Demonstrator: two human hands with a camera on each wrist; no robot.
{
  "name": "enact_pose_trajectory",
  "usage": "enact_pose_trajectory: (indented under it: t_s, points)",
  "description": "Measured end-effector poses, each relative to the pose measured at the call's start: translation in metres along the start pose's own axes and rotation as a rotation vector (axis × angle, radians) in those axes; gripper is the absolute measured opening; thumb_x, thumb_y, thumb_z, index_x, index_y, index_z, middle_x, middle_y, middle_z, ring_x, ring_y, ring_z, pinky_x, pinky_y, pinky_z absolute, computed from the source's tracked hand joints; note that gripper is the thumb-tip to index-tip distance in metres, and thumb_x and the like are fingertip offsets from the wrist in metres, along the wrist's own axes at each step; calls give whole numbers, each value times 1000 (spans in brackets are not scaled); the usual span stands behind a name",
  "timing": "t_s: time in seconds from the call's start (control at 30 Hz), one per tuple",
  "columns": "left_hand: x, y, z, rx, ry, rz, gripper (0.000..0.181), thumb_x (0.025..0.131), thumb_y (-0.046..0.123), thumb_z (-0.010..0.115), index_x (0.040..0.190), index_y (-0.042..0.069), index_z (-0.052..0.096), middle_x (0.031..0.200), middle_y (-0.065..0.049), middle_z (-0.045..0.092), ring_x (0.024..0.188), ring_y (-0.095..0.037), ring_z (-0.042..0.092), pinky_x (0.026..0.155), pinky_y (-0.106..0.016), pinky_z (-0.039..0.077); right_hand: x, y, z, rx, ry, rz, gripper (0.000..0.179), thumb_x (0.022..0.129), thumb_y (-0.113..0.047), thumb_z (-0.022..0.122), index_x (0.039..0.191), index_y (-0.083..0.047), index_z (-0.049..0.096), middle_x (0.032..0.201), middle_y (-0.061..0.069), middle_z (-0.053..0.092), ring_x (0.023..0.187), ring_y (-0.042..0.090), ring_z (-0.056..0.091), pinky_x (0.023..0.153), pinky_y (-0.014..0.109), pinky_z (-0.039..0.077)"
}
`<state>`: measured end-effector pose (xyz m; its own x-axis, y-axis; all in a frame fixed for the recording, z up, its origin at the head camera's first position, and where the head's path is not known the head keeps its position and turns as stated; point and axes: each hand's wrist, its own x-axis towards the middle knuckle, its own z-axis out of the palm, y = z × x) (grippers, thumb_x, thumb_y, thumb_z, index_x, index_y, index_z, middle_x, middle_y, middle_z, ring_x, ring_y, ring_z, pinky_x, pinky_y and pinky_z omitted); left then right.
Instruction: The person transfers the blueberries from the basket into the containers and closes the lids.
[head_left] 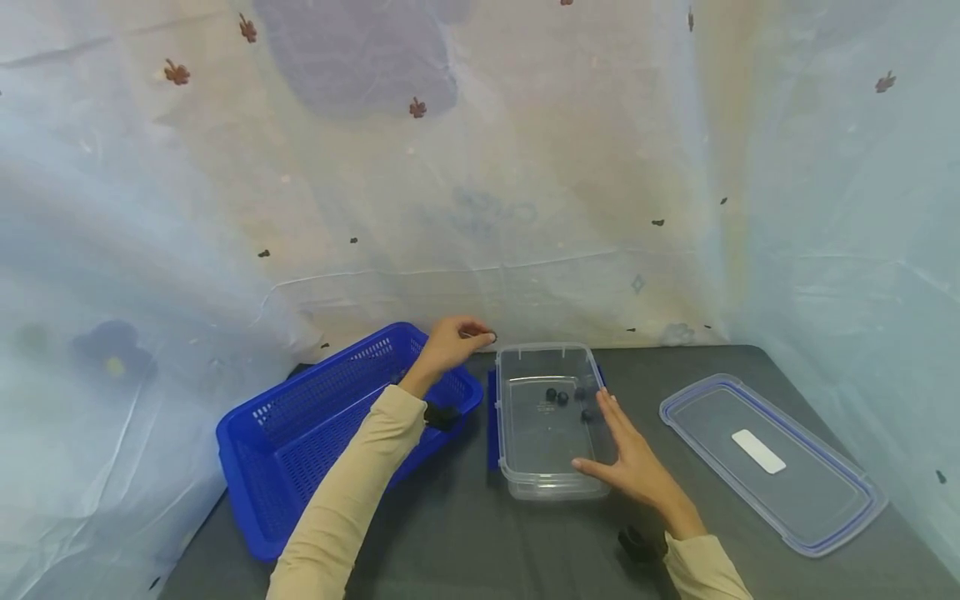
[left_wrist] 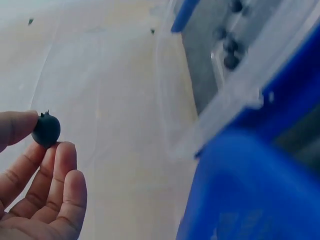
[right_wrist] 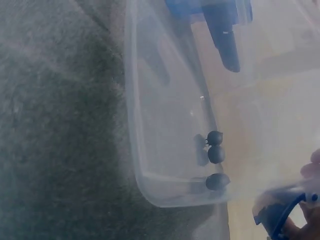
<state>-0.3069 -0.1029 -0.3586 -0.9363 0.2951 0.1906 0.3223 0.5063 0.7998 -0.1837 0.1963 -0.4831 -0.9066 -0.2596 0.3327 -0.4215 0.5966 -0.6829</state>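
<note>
In the head view my left hand [head_left: 452, 340] is raised just beyond the far left corner of a clear plastic box. Its thumb and fingertips pinch a dark blueberry [left_wrist: 46, 130], whose small crown points up in the left wrist view. My right hand [head_left: 637, 462] lies along the box's right side, fingers straight and spread, thumb apart over the near right part. The box [head_left: 540, 482] stands lidless, with several blueberries [head_left: 562, 398] on its floor towards the right. In the right wrist view the blueberries [right_wrist: 216, 154] show through the cloudy wall.
A blue perforated basket [head_left: 251, 492] sits at an angle left of the box, under my left forearm. To the right lies the clear lid [head_left: 810, 508] with a white label. Blue side flaps [head_left: 492, 425] hang on the box. Patterned sheeting [head_left: 525, 208] rises behind the dark table [head_left: 465, 550].
</note>
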Motion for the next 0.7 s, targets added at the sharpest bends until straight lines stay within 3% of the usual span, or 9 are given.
enact_pose_trajectory:
  t_s: [0.23,0.37,0.7]
  points:
    - [9,11,36,-26,12,-15,20,91,19,69,106,6,71,99,-5,68,92,-21,62,79,-35,51,0,-1,1,6,-38,21,112,77,-43,79,157,-15,6,160,17,4,143,44,5,101,71,17]
    - [15,15,57,-114,43,-64,21,90,16,70,108,4,70,100,-6,67,93,-21,62,77,-33,52,0,1,3,20,-36,29,112,77,-42,79,157,-15,6,161,16,3,144,41,3,102,70,18]
    - [27,15,104,-211,257,-176,15,86,9,74,98,1,72,92,-7,67,89,-22,62,74,-30,51,-1,2,5,49,-23,39,111,77,-40,80,157,-16,6,161,14,3,144,39,3,102,70,18]
